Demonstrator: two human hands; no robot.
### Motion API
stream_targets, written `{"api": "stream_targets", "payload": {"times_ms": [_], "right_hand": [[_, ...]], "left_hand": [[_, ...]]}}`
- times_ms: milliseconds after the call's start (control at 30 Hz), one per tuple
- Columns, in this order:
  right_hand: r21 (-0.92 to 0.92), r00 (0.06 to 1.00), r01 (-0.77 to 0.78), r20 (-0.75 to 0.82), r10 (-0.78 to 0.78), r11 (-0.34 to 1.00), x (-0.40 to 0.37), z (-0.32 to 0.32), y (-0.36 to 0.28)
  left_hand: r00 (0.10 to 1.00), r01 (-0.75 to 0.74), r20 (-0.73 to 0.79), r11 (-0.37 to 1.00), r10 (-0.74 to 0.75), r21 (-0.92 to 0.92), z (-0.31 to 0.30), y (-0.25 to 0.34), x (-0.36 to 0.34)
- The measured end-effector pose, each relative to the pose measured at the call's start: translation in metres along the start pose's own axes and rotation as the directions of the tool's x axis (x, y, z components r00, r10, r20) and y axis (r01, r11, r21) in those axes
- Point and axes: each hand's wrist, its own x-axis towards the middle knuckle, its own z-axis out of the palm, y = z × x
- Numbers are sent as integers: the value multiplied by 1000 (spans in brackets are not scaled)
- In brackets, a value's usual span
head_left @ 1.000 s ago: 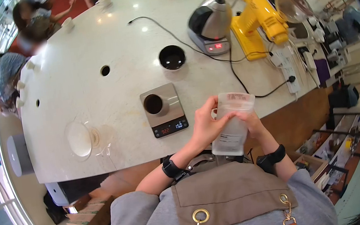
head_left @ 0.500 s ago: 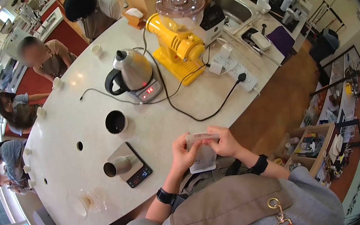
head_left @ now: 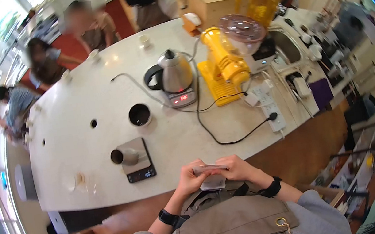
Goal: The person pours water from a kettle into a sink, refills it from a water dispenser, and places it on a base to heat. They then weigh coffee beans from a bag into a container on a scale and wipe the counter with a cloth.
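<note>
A small white pouch (head_left: 213,184) is held upright close to my apron, below the counter's near edge. My left hand (head_left: 189,178) pinches its upper left side, and my right hand (head_left: 237,169) grips the upper right, thumbs near each other on the front. Whether the pouch's top is sealed cannot be seen. On the counter, a digital scale (head_left: 144,158) bears a metal cup (head_left: 129,156) lying tilted or seen at a slant. Behind it stands a round container (head_left: 140,115) with a dark inside. Clear glassware (head_left: 76,181) sits farther left.
A steel kettle (head_left: 176,74) stands on a lit base, beside a yellow grinder (head_left: 227,62). Cords run to a power strip (head_left: 270,111). A sink (head_left: 286,47) is at right. White cups (head_left: 144,40) line the far edge, with several people beyond.
My view has turned, so the counter's things appear shifted. Both hands still hold the pouch, which now shows more of its top edge and less of its front.
</note>
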Motion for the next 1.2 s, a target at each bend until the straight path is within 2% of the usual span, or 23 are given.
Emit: {"api": "stream_targets", "payload": {"times_ms": [33,100,167,233,267,300,333,467,500,567,633,667,733,767,900,967,1033,1067,1100,1133,1200], "right_hand": [[35,996,42,77,-45,998,3,1,-1],[60,980,73,182,-82,996,10,4,-2],[80,951,99,285,-118,992,21,11,-7],[30,951,32,306,-40,999,34,21,-17],[36,938,45,343,-55,998,41,29,-20],[41,945,61,320,-71,997,48,37,-23],[48,951,77,295,-88,996,55,46,-26],[85,950,60,302,-83,995,75,80,-35],[78,942,95,316,-115,992,80,87,-40],[63,937,117,324,-131,991,91,99,-48],[45,858,298,424,-289,953,102,112,-54],[37,834,334,454,-314,942,106,118,-57],[33,829,341,460,-318,939,114,129,-65],[48,811,361,477,-339,931,117,134,-69],[1,835,381,429,-345,924,128,146,-70],[-61,898,290,363,-249,955,128,153,-47],[-61,946,133,306,-108,989,121,155,-8],[-76,958,55,285,-31,996,112,154,15],[-112,945,-91,305,121,990,104,150,34],[-152,907,-235,322,273,960,94,144,51],[-72,864,-418,276,421,905,71,138,73]], "left_hand": [[999,6,-46,1000,-6,-2,-4,6,-8],[991,-109,-66,985,119,135,-10,21,-22],[978,-125,-147,981,147,151,-16,25,-35],[959,-138,-224,976,174,166,-23,26,-47],[959,-140,-222,976,176,170,-29,27,-52],[959,-142,-220,975,179,174,-36,28,-56],[968,-74,-226,982,112,172,-44,33,-62],[926,-89,-347,979,149,183,-65,37,-87],[922,-82,-359,981,142,178,-71,38,-94],[891,-137,-378,943,251,305,-83,40,-106],[897,-112,-374,939,237,325,-99,45,-122],[892,-107,-375,924,252,367,-107,47,-129],[897,-117,-351,909,270,401,-125,53,-141],[899,-83,-358,898,254,431,-133,58,-147],[907,5,-365,861,210,509,-166,68,-158],[897,16,-377,836,230,549,-188,61,-163],[811,133,-548,848,204,514,-209,60,-164],[800,195,-574,827,177,527,-218,63,-164],[803,195,-569,823,179,533,-227,62,-160],[763,265,-611,760,212,593,-233,59,-156],[690,353,-664,666,288,657,-242,52,-142]]}}
